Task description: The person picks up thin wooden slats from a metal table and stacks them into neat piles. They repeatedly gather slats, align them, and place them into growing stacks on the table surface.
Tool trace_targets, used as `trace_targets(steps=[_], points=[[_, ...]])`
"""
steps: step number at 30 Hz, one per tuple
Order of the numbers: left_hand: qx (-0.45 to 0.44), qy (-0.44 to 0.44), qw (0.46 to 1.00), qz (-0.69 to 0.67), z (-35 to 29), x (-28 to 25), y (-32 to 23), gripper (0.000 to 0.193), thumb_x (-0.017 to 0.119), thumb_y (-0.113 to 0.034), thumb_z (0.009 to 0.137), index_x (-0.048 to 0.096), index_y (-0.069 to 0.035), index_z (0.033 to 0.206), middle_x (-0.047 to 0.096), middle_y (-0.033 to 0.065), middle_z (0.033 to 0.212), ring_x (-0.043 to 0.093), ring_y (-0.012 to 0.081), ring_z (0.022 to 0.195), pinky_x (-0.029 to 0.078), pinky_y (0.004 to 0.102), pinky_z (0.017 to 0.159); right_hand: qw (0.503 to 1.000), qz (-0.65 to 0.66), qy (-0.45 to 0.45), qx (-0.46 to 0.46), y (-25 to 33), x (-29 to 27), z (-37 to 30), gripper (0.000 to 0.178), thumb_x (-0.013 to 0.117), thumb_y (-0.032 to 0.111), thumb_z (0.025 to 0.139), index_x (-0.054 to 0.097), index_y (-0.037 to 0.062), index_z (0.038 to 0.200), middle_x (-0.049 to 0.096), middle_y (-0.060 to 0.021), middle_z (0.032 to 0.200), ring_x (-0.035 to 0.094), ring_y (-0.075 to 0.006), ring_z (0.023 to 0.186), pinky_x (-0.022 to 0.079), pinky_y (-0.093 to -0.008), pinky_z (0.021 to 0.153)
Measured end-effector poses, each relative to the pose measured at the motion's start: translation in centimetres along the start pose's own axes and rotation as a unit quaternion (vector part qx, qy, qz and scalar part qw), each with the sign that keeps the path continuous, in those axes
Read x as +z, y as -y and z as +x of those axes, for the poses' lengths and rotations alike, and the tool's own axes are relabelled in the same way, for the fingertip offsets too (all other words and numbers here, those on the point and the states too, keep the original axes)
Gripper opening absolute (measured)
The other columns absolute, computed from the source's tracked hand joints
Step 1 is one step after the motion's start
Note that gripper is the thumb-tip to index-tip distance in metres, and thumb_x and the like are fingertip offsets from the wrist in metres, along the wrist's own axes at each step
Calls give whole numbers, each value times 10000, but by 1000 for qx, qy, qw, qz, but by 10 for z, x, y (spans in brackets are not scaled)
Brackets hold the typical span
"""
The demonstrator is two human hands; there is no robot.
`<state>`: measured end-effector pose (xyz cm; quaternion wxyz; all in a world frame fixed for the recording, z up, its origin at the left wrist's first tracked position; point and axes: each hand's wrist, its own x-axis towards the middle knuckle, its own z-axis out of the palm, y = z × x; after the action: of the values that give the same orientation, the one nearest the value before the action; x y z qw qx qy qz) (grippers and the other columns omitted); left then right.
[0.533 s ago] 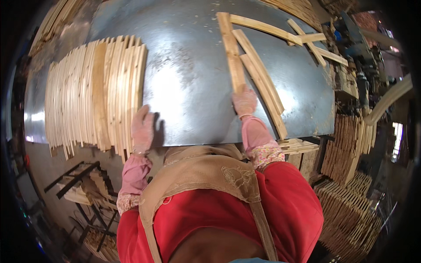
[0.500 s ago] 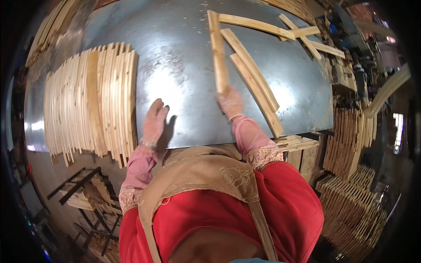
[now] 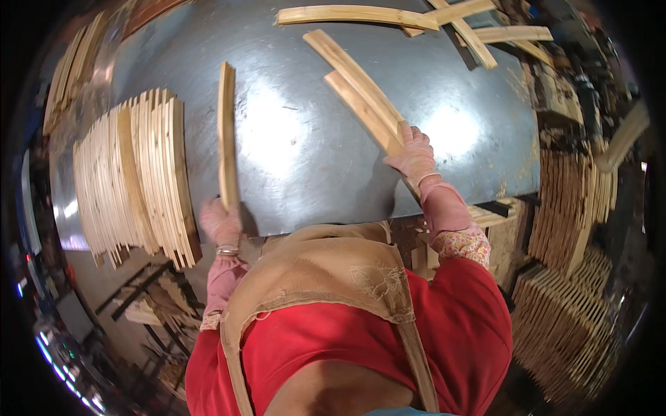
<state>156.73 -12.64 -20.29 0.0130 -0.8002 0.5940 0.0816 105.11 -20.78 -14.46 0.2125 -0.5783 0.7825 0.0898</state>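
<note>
Gripped at its near end by my left hand, a wooden slat stands on edge over the metal tabletop, just right of a row of slats. That row of slats is packed side by side at the left of the table. My right hand is closed around the near part of a light wooden strip. Under and beside it lies a second strip, partly covered by the hand. I cannot tell whether the fingers also hold that one.
Several loose strips lie crossed at the far right of the metal table. Stacked slats stand on the right below table height. A dark metal frame with wood is at lower left. More boards lie at far left.
The slat that was in my right hand is now in my left, farther left near the row. My right hand has moved right onto the pair of strips. The view has shifted slightly.
</note>
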Motion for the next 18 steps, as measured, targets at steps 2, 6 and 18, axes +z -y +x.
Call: trace_targets(steps=[2, 6, 18], points=[[-13, -89, 983, 158, -2, 14, 98, 557, 744, -435, 946, 681, -91, 1380, 644, 245, 1420, 627, 423, 1270, 528, 491, 1051, 1000, 4, 19, 7, -2, 10, 29, 1002, 819, 368, 780, 353, 168, 1644, 541, -207, 1515, 501, -414, 1424, 478, -513, 1161], [-34, -229, 965, 120, 2, -12, 111, 628, 755, -419, 962, 607, -97, 1481, 657, 245, 1370, 642, 426, 1204, 532, 494, 1046, 979, 182, 56, -72, 35, 2, 60, 769, 735, 297, 839, 524, 100, 1552, 707, -250, 1253, 680, -400, 1186, 543, -454, 1043], [-152, 224, 821, -502, 25, -66, -72, 586, 750, -401, 971, 667, 10, 1381, 757, 183, 1205, 707, 313, 1127, 507, 417, 1057, 918, 340, 102, -175, 275, 114, 95, 639, 622, 508, 990, 632, -35, 1327, 745, -310, 1199, 702, -483, 1171, 527, -511, 1021]])
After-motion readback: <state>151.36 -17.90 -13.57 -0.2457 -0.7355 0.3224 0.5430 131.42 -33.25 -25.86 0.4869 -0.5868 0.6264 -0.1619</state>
